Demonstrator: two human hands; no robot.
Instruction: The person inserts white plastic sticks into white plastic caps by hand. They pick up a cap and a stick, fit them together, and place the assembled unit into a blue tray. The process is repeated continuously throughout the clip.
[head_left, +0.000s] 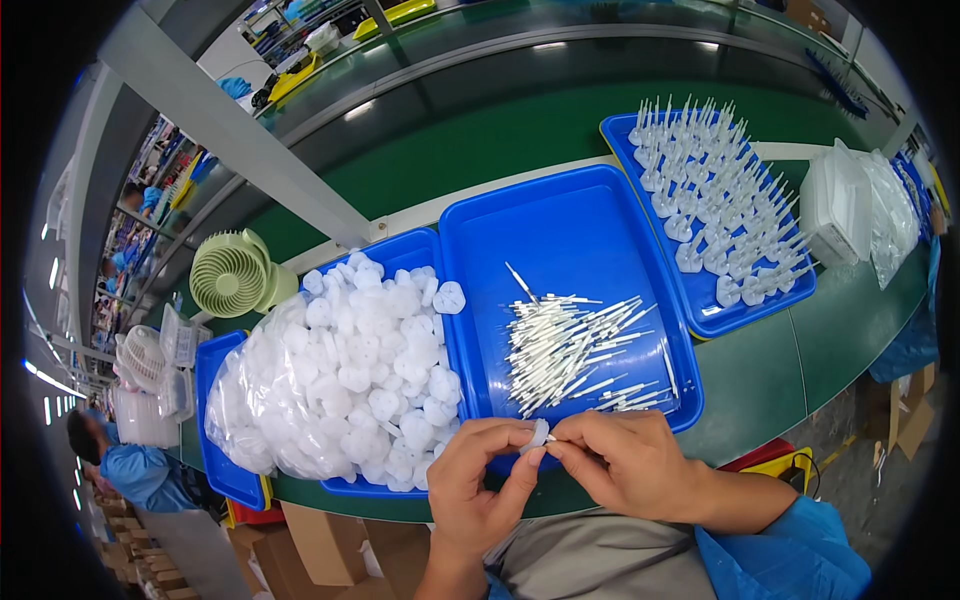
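While both hands meet | left fingers (520, 462) pinch white disc (538, 436) | right fingers (572, 440) pinch its pin

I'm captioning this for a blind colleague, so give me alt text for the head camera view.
Two bare hands, left hand and right hand, pinch a small white plastic cap between them over a green workbench. Ahead lie a blue tray of thin white sticks, a heap of white caps, and a tray of assembled pieces.

trays (600, 215) blue | sticks (570, 350) white | fan (232, 275) pale green | belt (520, 130) green
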